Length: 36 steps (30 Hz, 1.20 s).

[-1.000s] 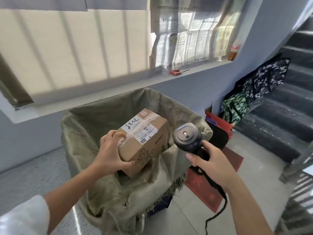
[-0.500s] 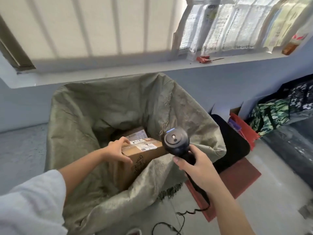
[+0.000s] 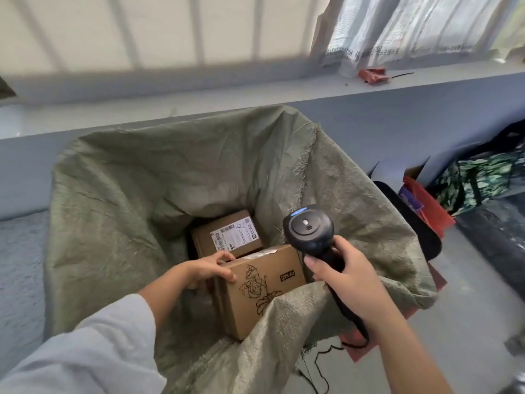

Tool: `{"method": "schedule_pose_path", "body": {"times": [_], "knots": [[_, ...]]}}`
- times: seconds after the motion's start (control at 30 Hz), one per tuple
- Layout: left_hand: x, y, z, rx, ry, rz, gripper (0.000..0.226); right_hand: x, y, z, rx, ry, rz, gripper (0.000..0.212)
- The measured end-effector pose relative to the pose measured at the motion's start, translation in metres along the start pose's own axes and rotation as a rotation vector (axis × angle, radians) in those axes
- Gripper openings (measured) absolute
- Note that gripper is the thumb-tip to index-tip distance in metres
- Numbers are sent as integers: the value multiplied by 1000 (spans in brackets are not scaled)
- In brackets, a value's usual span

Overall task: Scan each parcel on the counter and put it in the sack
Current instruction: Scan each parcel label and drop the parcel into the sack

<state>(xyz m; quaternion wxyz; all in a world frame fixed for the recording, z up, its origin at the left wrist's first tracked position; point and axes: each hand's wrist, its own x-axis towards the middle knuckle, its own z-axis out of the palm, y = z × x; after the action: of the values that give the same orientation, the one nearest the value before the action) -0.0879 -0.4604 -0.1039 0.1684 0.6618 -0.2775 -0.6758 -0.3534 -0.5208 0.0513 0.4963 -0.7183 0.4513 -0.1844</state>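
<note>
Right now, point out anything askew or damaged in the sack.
The sack is frayed at its far right corner, loose fibres sticking out. The printed box under the left hand stands on edge, tilted; the labelled box lies flatter.

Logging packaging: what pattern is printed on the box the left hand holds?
The brown cardboard box carries a dark line-drawn cartoon figure; the head view shows it best.

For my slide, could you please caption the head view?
Left hand holds a box inside the sack; right hand grips scanner.

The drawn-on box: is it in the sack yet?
In: the box sits below the rim of the sack, left hand holding its corner.
</note>
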Motion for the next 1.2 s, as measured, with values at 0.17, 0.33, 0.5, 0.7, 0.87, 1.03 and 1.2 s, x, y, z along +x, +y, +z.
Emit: {"method": "schedule_pose_path", "body": {"times": [0.17, 0.33, 0.5, 0.7, 0.87, 1.03, 1.2], "knots": [[27, -16, 3, 29, 330, 33, 63, 25, 0, 8, -31, 26, 12, 33], [30, -36, 36, 370, 608, 108, 94, 37, -3, 7, 14, 32, 31, 36], [38, -56, 70, 817, 291, 73, 94, 40, -2, 9, 14, 27, 53, 30], [58, -57, 77, 944, 206, 101, 72, 39, 2, 6, 6, 26, 76, 22], [87, -56, 112, 1009, 177, 37, 60, 37, 4, 1, -42, 29, 82, 22], [97, -45, 104, 1091, 137, -2, 56, 32, 4, -9, -39, 26, 83, 22], [73, -56, 96, 1045, 33, -80, 61, 29, 7, -11, -16, 23, 73, 16]]}}
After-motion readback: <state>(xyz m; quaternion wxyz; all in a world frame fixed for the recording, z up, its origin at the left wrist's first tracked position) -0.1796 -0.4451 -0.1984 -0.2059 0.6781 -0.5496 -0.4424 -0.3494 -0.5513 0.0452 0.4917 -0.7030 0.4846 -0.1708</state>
